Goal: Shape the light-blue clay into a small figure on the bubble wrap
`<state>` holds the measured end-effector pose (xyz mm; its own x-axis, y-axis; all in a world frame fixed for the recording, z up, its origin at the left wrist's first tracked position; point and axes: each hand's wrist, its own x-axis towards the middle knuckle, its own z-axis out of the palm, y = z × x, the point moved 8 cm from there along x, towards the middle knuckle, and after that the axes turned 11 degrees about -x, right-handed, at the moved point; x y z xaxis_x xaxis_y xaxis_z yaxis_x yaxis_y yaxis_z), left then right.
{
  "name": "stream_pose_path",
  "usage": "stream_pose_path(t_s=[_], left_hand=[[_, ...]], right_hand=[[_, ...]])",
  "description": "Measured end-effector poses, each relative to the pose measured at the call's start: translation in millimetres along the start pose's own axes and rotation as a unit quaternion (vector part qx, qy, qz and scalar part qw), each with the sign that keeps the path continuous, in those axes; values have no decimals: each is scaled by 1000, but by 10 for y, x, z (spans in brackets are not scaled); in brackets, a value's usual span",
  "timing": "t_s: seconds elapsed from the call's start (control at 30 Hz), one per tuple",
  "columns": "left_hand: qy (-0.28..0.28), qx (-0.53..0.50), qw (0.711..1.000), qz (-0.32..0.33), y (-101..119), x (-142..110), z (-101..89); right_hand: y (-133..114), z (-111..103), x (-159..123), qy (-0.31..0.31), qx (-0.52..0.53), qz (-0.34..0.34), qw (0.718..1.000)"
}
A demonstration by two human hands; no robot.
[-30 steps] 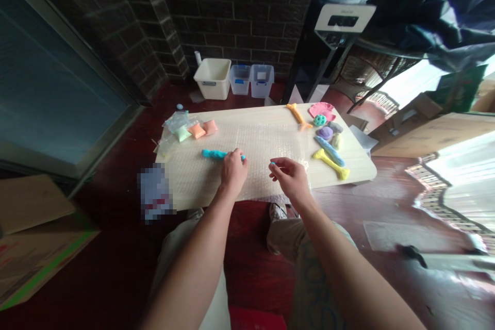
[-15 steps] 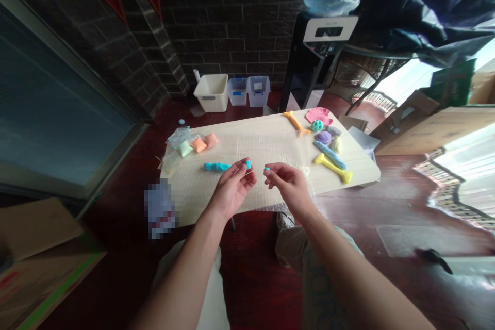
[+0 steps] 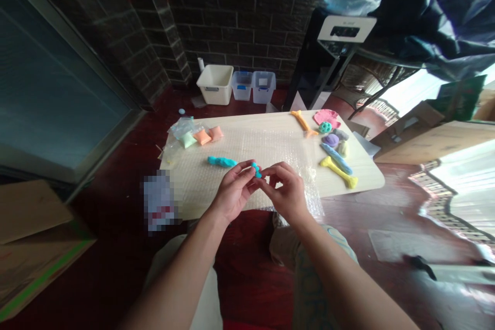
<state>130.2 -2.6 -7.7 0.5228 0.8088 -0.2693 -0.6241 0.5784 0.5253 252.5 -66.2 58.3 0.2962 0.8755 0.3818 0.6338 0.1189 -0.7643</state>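
My left hand [image 3: 233, 192] pinches a small turquoise clay piece [image 3: 256, 169], made of little rounded lumps, between thumb and fingers. The fingertips of my right hand [image 3: 285, 189] are closed against the lower end of this same piece, so both hands meet over the front of the table. A turquoise clay roll [image 3: 221, 161] with a bumpy surface lies just beyond my left hand. Beneath both hands is a sheet of bubble wrap [image 3: 266, 147]. Any separate bit within the right fingertips is hidden.
On the table [image 3: 363, 170], a yellow clay bone [image 3: 339, 172], blue roll [image 3: 335, 158], orange piece [image 3: 304, 123] and pink flat piece [image 3: 327, 117] lie at the right. Packets of clay [image 3: 202, 137] lie at the left. Plastic bins [image 3: 215, 85] stand behind.
My right hand has moved left, bringing its small turquoise bit to the piece in my left hand. The view has shifted slightly.
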Motion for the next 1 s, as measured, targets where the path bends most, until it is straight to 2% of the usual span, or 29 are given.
stream_pose_path(t_s=[0.13, 0.27, 0.33, 0.5, 0.7, 0.87, 1.0], left_hand=[[8, -6, 1000, 8, 17, 30, -38], [0, 5, 1000, -1, 85, 38, -36], [-25, 31, 999, -30, 91, 22, -14], [-113, 85, 984, -111, 62, -52, 42], [-143, 90, 973, -158, 76, -99, 52], [-115, 75, 976, -166, 106, -127, 39], [-80, 64, 983, -151, 111, -95, -21]], right_hand=[[17, 73, 2, -20, -2, 1, 1000], [117, 128, 23, -58, 128, 66, 988], [142, 143, 46, -86, 188, 93, 974], [108, 209, 81, -177, 259, 108, 944], [40, 326, 37, -254, 331, 105, 903], [69, 330, 29, -258, 328, 94, 904], [133, 243, 68, -199, 305, 95, 927]])
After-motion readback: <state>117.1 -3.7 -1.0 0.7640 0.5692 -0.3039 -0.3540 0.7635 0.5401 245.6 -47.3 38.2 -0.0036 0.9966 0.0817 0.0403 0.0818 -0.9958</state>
